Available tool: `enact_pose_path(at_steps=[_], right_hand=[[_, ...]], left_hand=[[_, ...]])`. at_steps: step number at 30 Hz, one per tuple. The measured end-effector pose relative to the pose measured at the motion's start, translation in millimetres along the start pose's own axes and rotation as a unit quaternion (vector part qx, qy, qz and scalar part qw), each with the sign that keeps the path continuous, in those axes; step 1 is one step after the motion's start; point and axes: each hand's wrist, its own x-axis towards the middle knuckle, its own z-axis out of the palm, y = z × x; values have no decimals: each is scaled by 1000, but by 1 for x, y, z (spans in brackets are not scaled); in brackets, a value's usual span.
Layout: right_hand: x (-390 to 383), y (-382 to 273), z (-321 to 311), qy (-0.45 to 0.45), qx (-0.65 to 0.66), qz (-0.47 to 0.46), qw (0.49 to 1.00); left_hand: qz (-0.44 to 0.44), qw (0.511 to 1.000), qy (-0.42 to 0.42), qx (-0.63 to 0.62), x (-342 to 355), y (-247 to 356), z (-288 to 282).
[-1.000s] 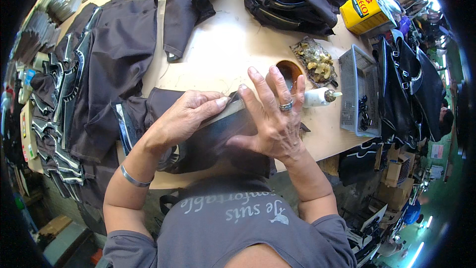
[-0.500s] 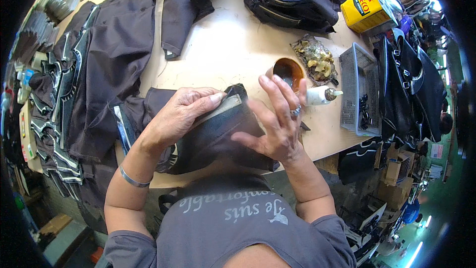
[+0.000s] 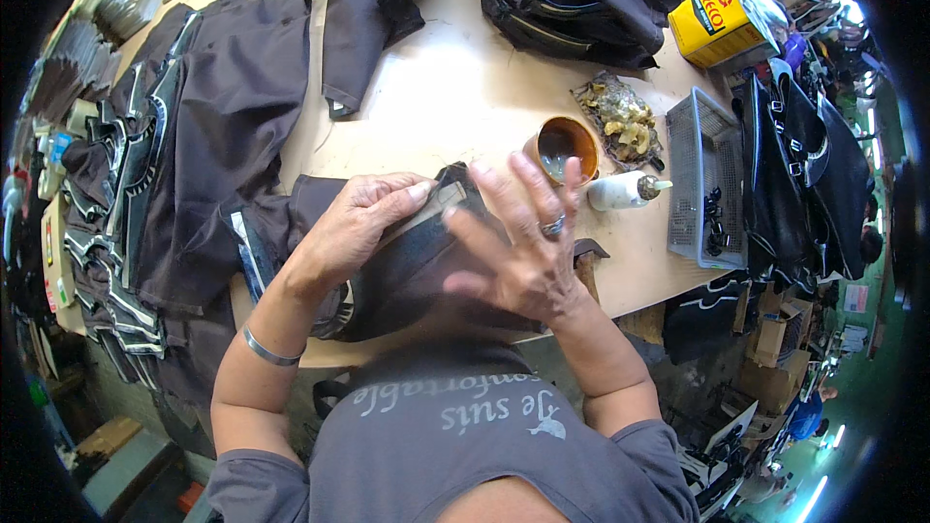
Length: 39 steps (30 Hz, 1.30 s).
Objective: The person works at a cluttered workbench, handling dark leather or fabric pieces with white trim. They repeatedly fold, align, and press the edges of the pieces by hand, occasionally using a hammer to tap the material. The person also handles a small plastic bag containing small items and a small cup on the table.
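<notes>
My left hand (image 3: pixel 376 213) pinches the far edge of a dark fabric piece (image 3: pixel 412 295) between thumb and fingers. A pale strip (image 3: pixel 448 199) lies along that edge, beside the thumb. Over the right part of the piece, my right hand (image 3: pixel 533 247) is open with its fingers spread and partly blurred; nothing shows in it. Just past its fingers stand a brown cup (image 3: pixel 590 157) and a white nozzle bottle (image 3: pixel 615 193) lying on its side. A wooden-handled tool (image 3: pixel 587 276) shows partly beside my right wrist; its kind is unclear.
Stacked dark fabric pieces (image 3: pixel 228 136) cover the table's left side. Another dark piece (image 3: pixel 373 29) and a dark bag (image 3: pixel 572 10) lie at the back. To the right are a yellow can (image 3: pixel 712 24), a clump of dried residue (image 3: pixel 625 121), a grey plastic basket (image 3: pixel 686 184) and black bags (image 3: pixel 809 165).
My right hand has moved left, closer to the pale strip, with fingers still spread. More of the wooden-handled tool shows behind it. My left hand keeps its pinch.
</notes>
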Motion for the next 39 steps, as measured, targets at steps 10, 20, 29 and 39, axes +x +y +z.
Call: enact_pose_path(at_steps=[10,20,29,39], right_hand=[[0,-1,-3,24,474,254,843],[56,-1,-66,305,583,194,728],[146,29,-51,329,311,26,891],[9,102,-7,94,137,226,960]], left_hand=[[117,992,-12,51,-1,1,7],[101,867,-62,484,-61,-22,-28],[278,806,241,463,-60,1,-8],[154,912,343,164,-26,33,-154]])
